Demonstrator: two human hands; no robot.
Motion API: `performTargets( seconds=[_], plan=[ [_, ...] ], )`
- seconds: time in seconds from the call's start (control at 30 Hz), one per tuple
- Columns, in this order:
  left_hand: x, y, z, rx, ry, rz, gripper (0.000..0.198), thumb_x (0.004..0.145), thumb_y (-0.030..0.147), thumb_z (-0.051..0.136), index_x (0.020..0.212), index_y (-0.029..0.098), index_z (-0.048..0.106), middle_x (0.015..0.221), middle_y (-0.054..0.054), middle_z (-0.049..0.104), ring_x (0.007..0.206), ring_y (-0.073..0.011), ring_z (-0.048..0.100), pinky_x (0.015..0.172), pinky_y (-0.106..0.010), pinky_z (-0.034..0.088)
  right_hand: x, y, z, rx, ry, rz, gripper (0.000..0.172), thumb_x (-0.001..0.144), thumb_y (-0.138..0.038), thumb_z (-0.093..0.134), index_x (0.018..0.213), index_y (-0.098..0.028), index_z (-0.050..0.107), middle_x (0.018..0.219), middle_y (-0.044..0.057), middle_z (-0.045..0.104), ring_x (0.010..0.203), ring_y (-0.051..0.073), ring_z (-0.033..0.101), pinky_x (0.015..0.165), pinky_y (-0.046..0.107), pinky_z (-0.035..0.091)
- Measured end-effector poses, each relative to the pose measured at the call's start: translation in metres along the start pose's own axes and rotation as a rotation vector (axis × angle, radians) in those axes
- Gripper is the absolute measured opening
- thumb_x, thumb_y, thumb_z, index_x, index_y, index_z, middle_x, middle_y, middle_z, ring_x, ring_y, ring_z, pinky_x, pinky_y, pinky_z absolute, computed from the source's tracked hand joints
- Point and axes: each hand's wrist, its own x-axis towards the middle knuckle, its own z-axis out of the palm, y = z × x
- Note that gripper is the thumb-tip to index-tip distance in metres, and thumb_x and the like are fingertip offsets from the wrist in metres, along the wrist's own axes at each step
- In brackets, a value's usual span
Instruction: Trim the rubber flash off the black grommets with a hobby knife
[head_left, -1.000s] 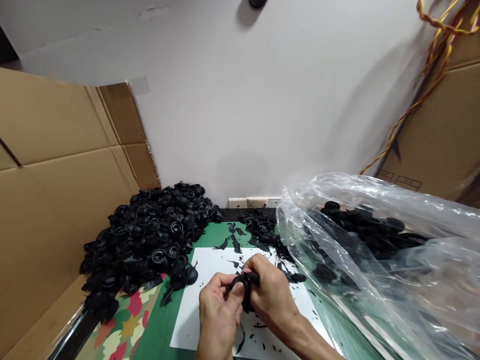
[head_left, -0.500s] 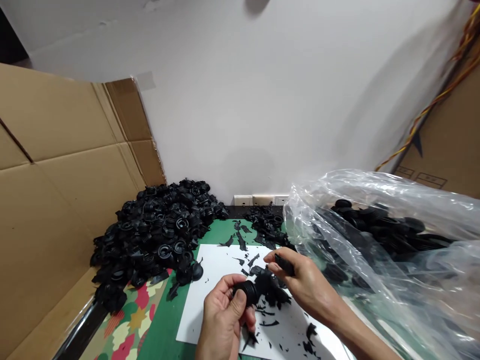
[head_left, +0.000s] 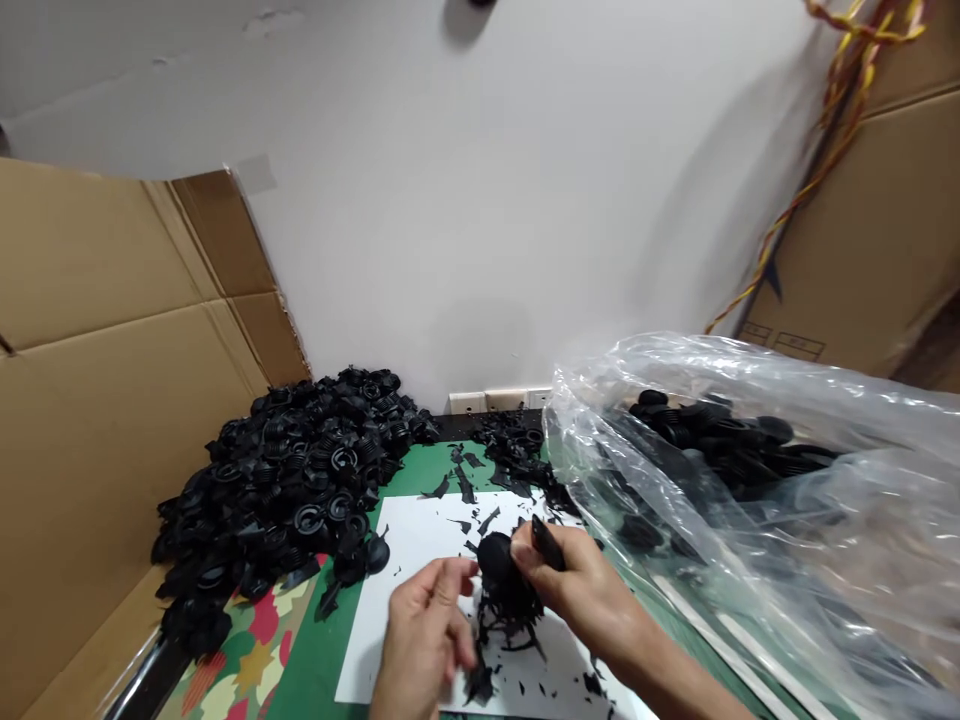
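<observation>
My right hand (head_left: 581,575) pinches a round black rubber bellows (head_left: 495,555) at its edge between thumb and fingers. The same hand also has a slim black tool handle (head_left: 547,545) tucked in it, one end sticking up; its working end is hidden. Just left of the bellows, my left hand (head_left: 427,625) is apart from it, fingers loosely bent and nothing seen in them. Beneath both hands lies a white sheet (head_left: 409,540) scattered with black rubber scraps (head_left: 480,685). A dark clump of trimmings (head_left: 514,620) sits right below the bellows.
A big heap of black ribbed rubber parts (head_left: 292,470) rises at the left against a cardboard panel (head_left: 112,400). On the right, a clear plastic bag (head_left: 720,540) holds more black parts. Scraps (head_left: 510,445) lie by the wall sockets (head_left: 506,400). Green mat (head_left: 424,470) surrounds the sheet.
The bellows has passed from my left hand's grip to my right hand's. My left hand has let go and drawn slightly left. The camera view has shifted a little to the right.
</observation>
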Motion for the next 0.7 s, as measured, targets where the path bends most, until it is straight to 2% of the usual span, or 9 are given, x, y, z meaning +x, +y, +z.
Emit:
performTargets(
  seconds=[0.07,0.1,0.13,0.2,0.27,0.3,0.43,0.53,0.7],
  plan=[
    [0.003,0.011,-0.007,0.111,0.132,0.151,0.034,0.062,0.043,0.075,0.074,0.011,0.072,0.031,0.007,0.039,0.032,-0.0049,0.037,0.033,-0.013,0.027,0.003,-0.003,-0.004,0.066,-0.038,0.065,0.025,0.071,-0.035,0.054,0.054,-0.02,0.042,0.047,-0.007,0.034,0.043,0.008,0.027,0.041,0.021,0.018],
    [0.004,0.016,-0.008,0.115,0.15,0.2,0.033,0.059,0.04,0.077,0.076,0.012,0.073,0.032,0.007,0.04,0.033,-0.0057,0.037,0.034,-0.015,0.028,0.003,-0.004,-0.005,0.08,-0.052,0.089,0.025,0.071,-0.034,0.053,0.054,-0.02,0.041,0.045,-0.008,0.034,0.04,0.007,0.025,0.039,0.02,0.016],
    [0.004,0.02,-0.007,0.107,0.124,0.219,0.035,0.057,0.038,0.079,0.079,0.012,0.074,0.036,0.005,0.047,0.034,-0.0062,0.039,0.035,-0.016,0.029,0.004,-0.004,-0.004,0.092,-0.067,0.112,0.025,0.071,-0.034,0.052,0.053,-0.02,0.042,0.044,-0.008,0.035,0.038,0.006,0.023,0.038,0.019,0.014],
    [0.005,0.024,-0.003,0.084,-0.041,0.173,0.04,0.055,0.038,0.08,0.084,0.012,0.073,0.051,-0.001,0.06,0.037,-0.0071,0.045,0.035,-0.017,0.029,0.006,-0.005,0.001,0.096,-0.095,0.147,0.024,0.071,-0.033,0.052,0.053,-0.02,0.044,0.04,-0.008,0.038,0.035,0.005,0.022,0.037,0.019,0.014],
    [0.005,0.024,0.002,0.055,-0.192,0.077,0.04,0.054,0.035,0.081,0.084,0.01,0.072,0.059,-0.005,0.064,0.037,-0.0062,0.046,0.034,-0.017,0.028,0.007,-0.005,0.005,0.07,-0.105,0.148,0.022,0.069,-0.03,0.055,0.052,-0.019,0.047,0.04,-0.006,0.041,0.035,0.006,0.026,0.037,0.019,0.017],
    [0.005,0.022,0.004,0.02,-0.212,0.024,0.038,0.055,0.034,0.081,0.083,0.01,0.072,0.058,-0.003,0.064,0.036,-0.005,0.045,0.033,-0.016,0.027,0.007,-0.006,0.006,0.055,-0.091,0.134,0.02,0.069,-0.028,0.056,0.053,-0.019,0.048,0.042,-0.006,0.043,0.038,0.007,0.03,0.039,0.019,0.02],
    [0.008,0.012,0.007,-0.231,-0.042,-0.15,0.026,0.057,0.029,0.08,0.073,0.013,0.067,0.048,0.004,0.056,0.031,-0.0039,0.044,0.03,-0.014,0.027,0.002,-0.006,0.004,-0.096,0.083,-0.125,0.009,0.075,-0.024,0.054,0.069,-0.019,0.057,0.065,-0.001,0.055,0.061,0.014,0.049,0.055,0.025,0.037],
    [0.008,0.002,0.009,-0.359,-0.031,-0.2,0.023,0.059,0.028,0.079,0.064,0.013,0.061,0.05,0.002,0.058,0.034,-0.0066,0.049,0.031,-0.015,0.032,-0.005,0.0,0.007,-0.215,0.099,-0.405,0.011,0.077,-0.018,0.053,0.083,-0.021,0.062,0.082,0.003,0.06,0.075,0.018,0.057,0.067,0.028,0.044],
    [0.006,-0.016,0.017,-0.452,-0.034,-0.197,0.034,0.054,0.036,0.081,0.064,0.014,0.057,0.05,0.0,0.061,0.032,-0.0077,0.048,0.03,-0.017,0.031,-0.006,0.018,0.026,-0.246,0.188,-0.59,0.013,0.077,-0.011,0.052,0.07,-0.02,0.057,0.074,0.002,0.055,0.063,0.015,0.056,0.054,0.023,0.044]
  ],
)
